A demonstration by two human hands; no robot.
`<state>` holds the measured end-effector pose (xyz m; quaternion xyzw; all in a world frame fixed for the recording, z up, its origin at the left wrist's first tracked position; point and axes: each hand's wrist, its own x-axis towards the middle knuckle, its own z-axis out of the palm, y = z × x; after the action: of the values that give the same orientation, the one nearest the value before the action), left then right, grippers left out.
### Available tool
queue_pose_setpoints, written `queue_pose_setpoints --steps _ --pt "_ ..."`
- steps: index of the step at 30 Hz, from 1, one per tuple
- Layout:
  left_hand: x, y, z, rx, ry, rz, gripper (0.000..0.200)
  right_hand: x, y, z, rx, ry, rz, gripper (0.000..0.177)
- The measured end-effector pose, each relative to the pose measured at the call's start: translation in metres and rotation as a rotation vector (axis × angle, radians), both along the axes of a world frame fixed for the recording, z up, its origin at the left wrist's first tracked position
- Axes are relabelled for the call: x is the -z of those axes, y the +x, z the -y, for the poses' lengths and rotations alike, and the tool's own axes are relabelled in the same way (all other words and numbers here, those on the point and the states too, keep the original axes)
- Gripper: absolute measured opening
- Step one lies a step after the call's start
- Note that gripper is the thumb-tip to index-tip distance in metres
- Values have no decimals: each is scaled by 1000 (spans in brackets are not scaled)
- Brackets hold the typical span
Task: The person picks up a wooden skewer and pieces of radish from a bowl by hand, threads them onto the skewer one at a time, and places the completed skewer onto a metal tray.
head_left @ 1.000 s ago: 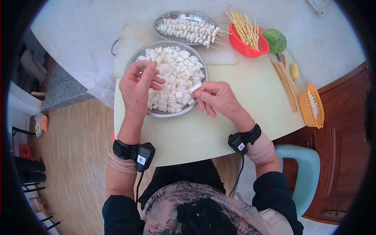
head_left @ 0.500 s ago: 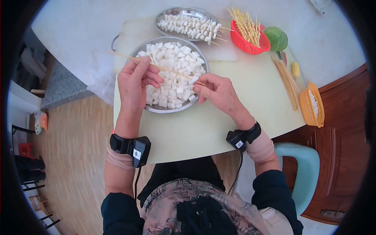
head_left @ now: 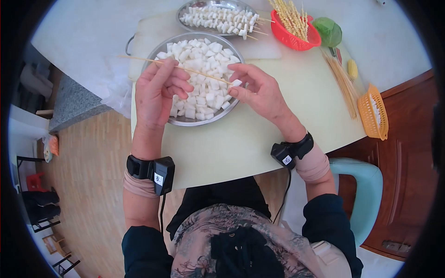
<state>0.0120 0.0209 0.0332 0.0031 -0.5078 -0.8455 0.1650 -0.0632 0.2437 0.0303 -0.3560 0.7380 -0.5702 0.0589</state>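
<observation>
My left hand (head_left: 160,85) pinches a thin wooden skewer (head_left: 199,73) between thumb and fingers, its other fingers loosely curled. The skewer slants over a round metal bowl (head_left: 204,123) heaped with white chunks (head_left: 199,104), one end jutting out to the left. At its right end is a single white chunk (head_left: 236,83), gripped between the thumb and fingers of my right hand (head_left: 262,92). How far the tip goes into that chunk cannot be made out. Both hands are above the bowl's near half, left and right.
Behind the bowl, an oval metal tray (head_left: 238,6) holds skewers of white chunks (head_left: 218,19). Farther right are a red basket (head_left: 296,42) of yellowish skewers, a green cabbage (head_left: 328,31), loose skewers (head_left: 342,88), a corn piece (head_left: 352,70) and a yellow basket (head_left: 373,123). A teal chair (head_left: 366,185) stands at right.
The view has shifted, so the table items sit slightly higher. My right fingers have spread somewhat; the skewer tip that stuck out past a chunk now meets the chunk in my right fingers.
</observation>
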Motion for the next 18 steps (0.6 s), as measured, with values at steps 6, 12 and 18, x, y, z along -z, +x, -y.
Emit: queue_pose_setpoints --steps 6,12,18 --pt "0 -1 0 119 12 30 21 -5 6 -4 -270 -6 259 38" --pt "-7 1 -16 140 -43 86 24 -10 9 -2 -237 -76 322 32" --pt "-1 0 -22 -33 -506 30 31 -4 -3 -5 100 -153 185 35"
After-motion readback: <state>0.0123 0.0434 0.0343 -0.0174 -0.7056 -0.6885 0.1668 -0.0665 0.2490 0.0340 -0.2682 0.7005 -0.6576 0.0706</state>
